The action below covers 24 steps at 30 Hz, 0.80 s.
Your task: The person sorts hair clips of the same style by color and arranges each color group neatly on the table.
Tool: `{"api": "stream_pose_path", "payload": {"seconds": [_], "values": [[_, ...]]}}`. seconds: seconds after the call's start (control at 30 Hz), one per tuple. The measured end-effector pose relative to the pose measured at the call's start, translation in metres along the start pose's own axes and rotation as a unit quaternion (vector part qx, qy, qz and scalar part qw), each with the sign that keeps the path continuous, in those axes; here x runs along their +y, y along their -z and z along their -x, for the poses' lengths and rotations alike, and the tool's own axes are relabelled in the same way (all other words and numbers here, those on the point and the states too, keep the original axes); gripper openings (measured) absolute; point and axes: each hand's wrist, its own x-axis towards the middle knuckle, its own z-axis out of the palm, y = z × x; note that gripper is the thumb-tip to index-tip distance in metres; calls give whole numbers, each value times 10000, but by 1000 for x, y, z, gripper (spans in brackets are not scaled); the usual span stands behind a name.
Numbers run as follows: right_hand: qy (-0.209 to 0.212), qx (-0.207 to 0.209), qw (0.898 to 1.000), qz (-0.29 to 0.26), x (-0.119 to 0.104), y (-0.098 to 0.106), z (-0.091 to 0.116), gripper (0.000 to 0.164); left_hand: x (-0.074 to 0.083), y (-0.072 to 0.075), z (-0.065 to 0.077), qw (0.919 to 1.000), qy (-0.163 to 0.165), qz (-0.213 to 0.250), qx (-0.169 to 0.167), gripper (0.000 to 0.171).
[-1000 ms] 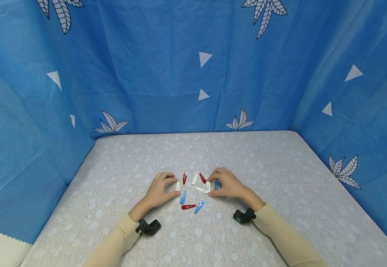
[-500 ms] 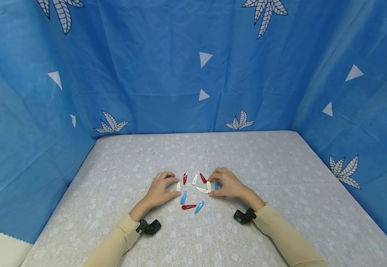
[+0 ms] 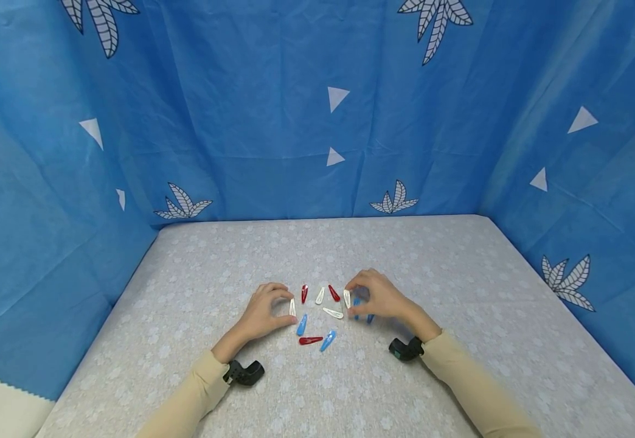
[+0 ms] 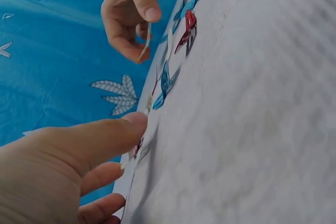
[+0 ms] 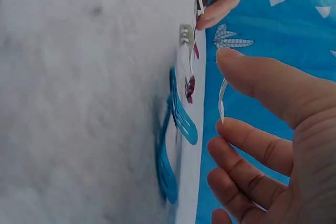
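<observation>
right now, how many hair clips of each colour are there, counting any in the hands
White hair clips: 4, one pinched in the left hand and one in the right hand
Blue hair clips: 4
Red hair clips: 3
Total: 11

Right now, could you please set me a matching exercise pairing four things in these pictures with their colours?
Things:
1. Clip pinched by the right hand
2. Two clips partly hidden behind that hand in the head view
3. Sleeves
4. Wrist cameras

Colours:
A. Black
B. White
C. Beige
D. Blue

Right pairs: 1-B, 2-D, 3-C, 4-A
</observation>
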Motion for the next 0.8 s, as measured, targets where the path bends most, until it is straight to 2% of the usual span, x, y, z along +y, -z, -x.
{"api": "stream_pose_path", "payload": {"seconds": [0.23,0.37,0.6,0.8], "values": [[-250,-179,9984,-482,2,17,-8,43,3,13,-4,9995,146,259,-71,45],[-124,-145,9969,-770,6,25,-18,41,6,25,-11,9994,291,163,-123,45],[-323,-37,9937,-1077,15,32,-40,42,8,40,-33,9990,331,281,-106,47],[-508,28,9921,-1146,17,35,-58,43,7,40,-52,9986,326,392,-118,49]]}}
